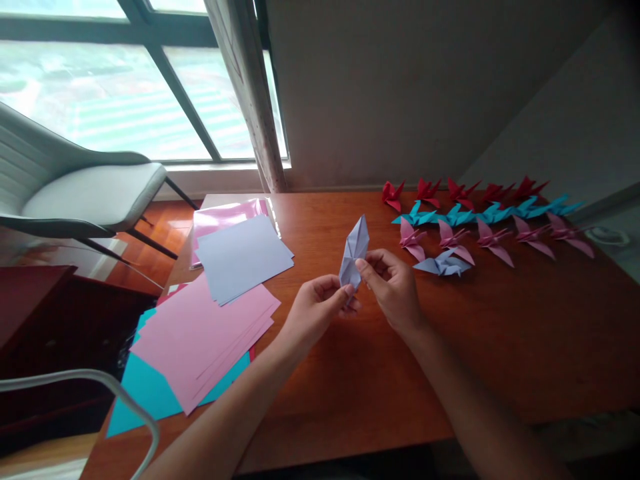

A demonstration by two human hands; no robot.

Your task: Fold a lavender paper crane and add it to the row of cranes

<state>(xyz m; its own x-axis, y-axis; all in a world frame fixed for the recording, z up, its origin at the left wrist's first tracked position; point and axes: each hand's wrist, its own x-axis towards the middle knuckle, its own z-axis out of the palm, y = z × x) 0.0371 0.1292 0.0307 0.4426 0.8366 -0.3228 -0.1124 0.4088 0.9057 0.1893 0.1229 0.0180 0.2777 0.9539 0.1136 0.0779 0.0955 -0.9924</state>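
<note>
A pale lavender-blue folded paper piece [355,250], long and diamond-shaped, stands upright above the wooden table [475,333]. My left hand [315,312] pinches its lower end from the left. My right hand [393,287] pinches the same lower end from the right, with thumb and fingers closed on the paper. Both hands hover over the middle of the table.
Stacks of square paper lie at the left: lavender-blue [243,257], pink [205,337], turquoise [145,393] and shiny pink [227,215]. Rows of finished cranes sit at the back right: red [463,191], turquoise [487,213], pink [493,239], one lavender-blue [443,265]. A grey chair [85,193] stands by the window.
</note>
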